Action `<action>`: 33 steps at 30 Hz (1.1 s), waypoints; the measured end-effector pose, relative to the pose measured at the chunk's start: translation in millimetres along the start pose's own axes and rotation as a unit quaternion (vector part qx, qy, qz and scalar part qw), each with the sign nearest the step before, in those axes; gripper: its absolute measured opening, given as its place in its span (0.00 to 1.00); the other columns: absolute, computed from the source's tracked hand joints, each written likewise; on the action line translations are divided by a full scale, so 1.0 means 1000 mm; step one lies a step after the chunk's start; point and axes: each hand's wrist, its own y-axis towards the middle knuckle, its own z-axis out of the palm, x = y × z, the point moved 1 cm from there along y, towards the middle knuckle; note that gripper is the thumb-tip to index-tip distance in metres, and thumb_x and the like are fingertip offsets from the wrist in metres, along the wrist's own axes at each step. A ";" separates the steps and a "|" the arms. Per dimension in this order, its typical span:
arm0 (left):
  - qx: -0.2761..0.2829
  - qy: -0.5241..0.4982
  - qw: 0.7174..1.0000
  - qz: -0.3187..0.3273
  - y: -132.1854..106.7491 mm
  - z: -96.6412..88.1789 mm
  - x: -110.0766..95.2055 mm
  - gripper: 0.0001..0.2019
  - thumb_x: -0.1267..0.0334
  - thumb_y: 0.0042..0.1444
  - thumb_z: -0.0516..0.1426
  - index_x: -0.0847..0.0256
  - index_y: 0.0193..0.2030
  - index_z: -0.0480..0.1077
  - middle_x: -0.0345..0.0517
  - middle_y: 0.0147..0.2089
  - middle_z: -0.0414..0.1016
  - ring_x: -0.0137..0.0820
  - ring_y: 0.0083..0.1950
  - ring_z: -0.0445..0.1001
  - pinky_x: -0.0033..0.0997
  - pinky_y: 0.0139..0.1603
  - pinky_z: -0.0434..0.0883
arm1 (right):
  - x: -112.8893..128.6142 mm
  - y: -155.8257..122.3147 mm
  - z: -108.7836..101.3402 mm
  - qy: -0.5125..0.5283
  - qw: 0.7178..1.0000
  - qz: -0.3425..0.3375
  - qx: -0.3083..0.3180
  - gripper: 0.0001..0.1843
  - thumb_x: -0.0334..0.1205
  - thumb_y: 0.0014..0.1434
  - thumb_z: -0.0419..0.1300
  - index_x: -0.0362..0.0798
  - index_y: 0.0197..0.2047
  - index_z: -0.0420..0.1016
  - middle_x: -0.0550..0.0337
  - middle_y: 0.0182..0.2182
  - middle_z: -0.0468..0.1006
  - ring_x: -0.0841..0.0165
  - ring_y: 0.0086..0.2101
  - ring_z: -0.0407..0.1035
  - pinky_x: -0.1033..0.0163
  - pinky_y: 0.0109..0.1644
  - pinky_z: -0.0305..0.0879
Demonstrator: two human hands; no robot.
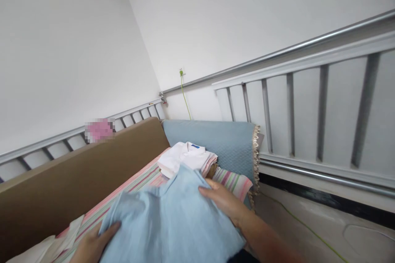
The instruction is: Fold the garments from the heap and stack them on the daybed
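A folded light blue garment (173,222) is carried above a striped sofa seat (145,178). My left hand (92,244) grips its left edge from below, with the thumb on top of the cloth. My right hand (224,201) holds its right side, thumb laid across the top and the other fingers hidden under the fabric. Just beyond the blue garment lies a stack of folded clothes (187,158), white on top with pink and white layers beneath, resting on the seat near the blue quilted armrest cover (222,139).
The sofa has a brown backrest (77,172) on the left. White cloth (49,246) lies at the lower left of the seat. A radiator-like white railing (308,107) runs along the wall. A green cable (185,94) hangs from a socket and trails over the pale floor (308,222).
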 end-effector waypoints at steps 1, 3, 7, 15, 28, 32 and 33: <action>0.019 -0.029 0.999 0.024 0.022 0.004 -0.022 0.14 0.50 0.45 0.58 0.55 0.35 0.75 0.39 0.36 0.79 0.43 0.44 0.75 0.38 0.46 0.73 | 0.013 0.008 -0.006 -0.001 1.000 -0.021 -0.023 0.25 0.48 0.45 0.63 0.45 0.46 0.72 0.58 0.33 0.79 0.65 0.32 0.72 0.61 0.39 0.65; 0.046 -0.064 0.996 0.049 0.067 0.013 -0.066 0.19 0.49 0.47 0.57 0.58 0.41 0.74 0.41 0.39 0.79 0.41 0.44 0.75 0.36 0.46 0.72 | 0.035 0.026 -0.016 0.003 0.996 -0.061 -0.070 0.26 0.48 0.47 0.63 0.46 0.48 0.71 0.58 0.34 0.79 0.64 0.32 0.72 0.61 0.37 0.66; 0.044 -0.030 0.991 0.121 0.166 0.043 -0.135 0.21 0.51 0.47 0.56 0.63 0.43 0.73 0.45 0.40 0.79 0.39 0.42 0.75 0.34 0.42 0.73 | 0.058 0.072 -0.033 0.040 0.972 -0.145 -0.179 0.27 0.49 0.48 0.61 0.47 0.51 0.69 0.59 0.35 0.79 0.63 0.35 0.73 0.63 0.35 0.67; -0.004 0.191 0.970 0.152 0.334 0.173 -0.137 0.10 0.61 0.50 0.56 0.59 0.38 0.75 0.49 0.42 0.78 0.37 0.46 0.73 0.31 0.48 0.66 | -0.052 0.168 -0.090 0.038 0.957 -0.113 -0.266 0.28 0.50 0.50 0.60 0.52 0.53 0.65 0.59 0.47 0.76 0.63 0.48 0.69 0.60 0.49 0.66; -0.049 0.280 0.946 0.157 0.365 0.251 -0.094 0.18 0.57 0.61 0.43 0.55 0.52 0.67 0.47 0.53 0.72 0.34 0.55 0.67 0.31 0.51 0.60 | -0.101 0.172 -0.112 -0.090 0.949 -0.090 -0.287 0.36 0.50 0.54 0.56 0.50 0.64 0.52 0.53 0.56 0.67 0.59 0.55 0.61 0.54 0.57 0.60; -0.004 0.297 0.949 0.107 0.362 0.264 -0.085 0.12 0.59 0.56 0.50 0.55 0.43 0.73 0.49 0.46 0.76 0.38 0.50 0.71 0.37 0.50 0.62 | -0.114 0.172 -0.115 -0.119 0.950 -0.038 -0.286 0.35 0.52 0.53 0.56 0.51 0.62 0.56 0.55 0.56 0.68 0.57 0.55 0.61 0.50 0.60 0.57; 0.004 0.301 0.949 0.089 0.359 0.267 -0.083 0.12 0.60 0.55 0.52 0.56 0.42 0.73 0.50 0.46 0.76 0.40 0.50 0.71 0.40 0.50 0.63 | -0.117 0.171 -0.114 -0.126 0.948 -0.025 -0.291 0.34 0.53 0.53 0.57 0.51 0.61 0.58 0.55 0.55 0.68 0.57 0.55 0.61 0.49 0.60 0.56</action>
